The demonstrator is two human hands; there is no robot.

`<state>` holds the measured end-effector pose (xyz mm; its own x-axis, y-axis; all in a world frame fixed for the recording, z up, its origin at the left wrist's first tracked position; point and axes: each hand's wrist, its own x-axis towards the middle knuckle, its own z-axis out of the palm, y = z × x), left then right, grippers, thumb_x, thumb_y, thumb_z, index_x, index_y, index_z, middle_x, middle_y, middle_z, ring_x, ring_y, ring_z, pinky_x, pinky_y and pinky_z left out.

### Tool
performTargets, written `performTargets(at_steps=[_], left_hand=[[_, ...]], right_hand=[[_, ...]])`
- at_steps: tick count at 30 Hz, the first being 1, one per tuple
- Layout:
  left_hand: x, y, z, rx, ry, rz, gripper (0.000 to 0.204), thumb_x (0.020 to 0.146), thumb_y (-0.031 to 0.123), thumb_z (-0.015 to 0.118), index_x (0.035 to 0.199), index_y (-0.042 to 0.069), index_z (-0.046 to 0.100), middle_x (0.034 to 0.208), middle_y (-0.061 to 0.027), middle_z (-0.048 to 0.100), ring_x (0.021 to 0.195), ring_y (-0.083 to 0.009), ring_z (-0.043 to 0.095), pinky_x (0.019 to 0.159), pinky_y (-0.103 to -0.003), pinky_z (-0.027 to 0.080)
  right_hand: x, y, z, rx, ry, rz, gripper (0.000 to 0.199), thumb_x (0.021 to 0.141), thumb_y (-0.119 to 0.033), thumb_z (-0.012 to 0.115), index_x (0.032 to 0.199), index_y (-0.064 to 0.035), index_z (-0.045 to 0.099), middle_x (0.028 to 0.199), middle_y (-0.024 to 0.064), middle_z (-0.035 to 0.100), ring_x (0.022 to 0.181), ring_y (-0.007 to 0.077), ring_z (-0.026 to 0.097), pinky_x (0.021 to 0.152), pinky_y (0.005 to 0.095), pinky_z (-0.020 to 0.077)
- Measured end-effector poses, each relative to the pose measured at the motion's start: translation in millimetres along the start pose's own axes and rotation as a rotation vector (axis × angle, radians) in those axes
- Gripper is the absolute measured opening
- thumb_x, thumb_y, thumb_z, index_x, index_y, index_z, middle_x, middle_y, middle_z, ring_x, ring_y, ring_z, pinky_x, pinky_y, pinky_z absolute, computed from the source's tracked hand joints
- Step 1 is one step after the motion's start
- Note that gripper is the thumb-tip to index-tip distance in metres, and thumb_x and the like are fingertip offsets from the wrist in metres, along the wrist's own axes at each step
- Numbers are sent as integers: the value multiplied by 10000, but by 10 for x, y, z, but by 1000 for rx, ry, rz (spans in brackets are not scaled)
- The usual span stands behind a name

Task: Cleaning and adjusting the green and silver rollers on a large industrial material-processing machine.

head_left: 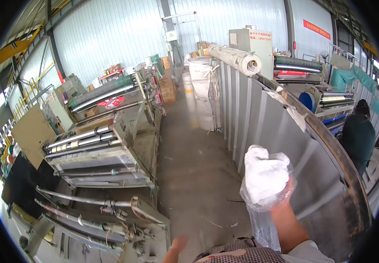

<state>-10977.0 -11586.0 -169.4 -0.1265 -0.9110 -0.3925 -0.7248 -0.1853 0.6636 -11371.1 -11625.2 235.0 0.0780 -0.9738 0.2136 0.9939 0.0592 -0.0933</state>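
A grey concrete aisle (189,166) is bounded on the right by a corrugated grey metal partition (244,105) with a rusty, curved-looking top edge (331,138), and on the left by steel-framed roller machines (97,165). Beside the partition, a soft white bundle (265,172) is contained in a clear plastic bag (263,225), clamped by the right hand's (288,189) partly hidden fingers. The left hand (179,243) is blurred; its finger state cannot be told.

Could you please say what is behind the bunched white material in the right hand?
A grey corrugated metal partition; the white material hides a stretch of it and much of the right hand.
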Motion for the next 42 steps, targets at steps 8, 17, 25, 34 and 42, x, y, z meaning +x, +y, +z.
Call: performTargets(at_steps=[8,17,25,34,42], left_hand=[[2256,2207,-2111,-31,390,122,493,787,317,659,1186,43,564,1176,-150,578,1086,-278,555,897,-375,462],[3348,1296,-3370,-139,850,-158,542,740,197,719,1186,-25,506,1114,-200,562,1000,-319,568,871,-375,463],[4278,1389,-5084,-152,1535,-141,255,892,147,586,1092,-11,582,1030,-136,605,849,-188,594,751,-282,475],[5147,1368,-6622,543,1682,-994,376,967,310,430,1224,54,529,1242,-107,545,1142,-303,501,935,-383,405],[5317,1137,-6733,-467,2039,-533,629,941,567,361,1008,-4,617,863,-70,603,828,-164,550,783,-272,403]], right_hand=[[2122,-342,-1360,-305,202,-227,648,838,-519,432,1302,-68,467,1272,112,534,1122,304,550,933,429,464],[5584,-11,-1839,-246,124,31,558,882,-440,348,1273,-71,500,1233,106,567,1103,292,562,933,437,463],[8359,367,-2144,-330,-129,117,609,875,-481,433,1310,-56,458,1282,116,530,1143,295,533,962,430,451],[10953,357,-1545,-653,-721,-160,536,952,-324,369,1374,5,333,1379,154,421,1257,321,430,1057,467,355],[13312,1568,-1349,-373,-709,117,508,897,-250,477,1337,-16,374,1337,137,435,1215,276,418,1019,464,343]])
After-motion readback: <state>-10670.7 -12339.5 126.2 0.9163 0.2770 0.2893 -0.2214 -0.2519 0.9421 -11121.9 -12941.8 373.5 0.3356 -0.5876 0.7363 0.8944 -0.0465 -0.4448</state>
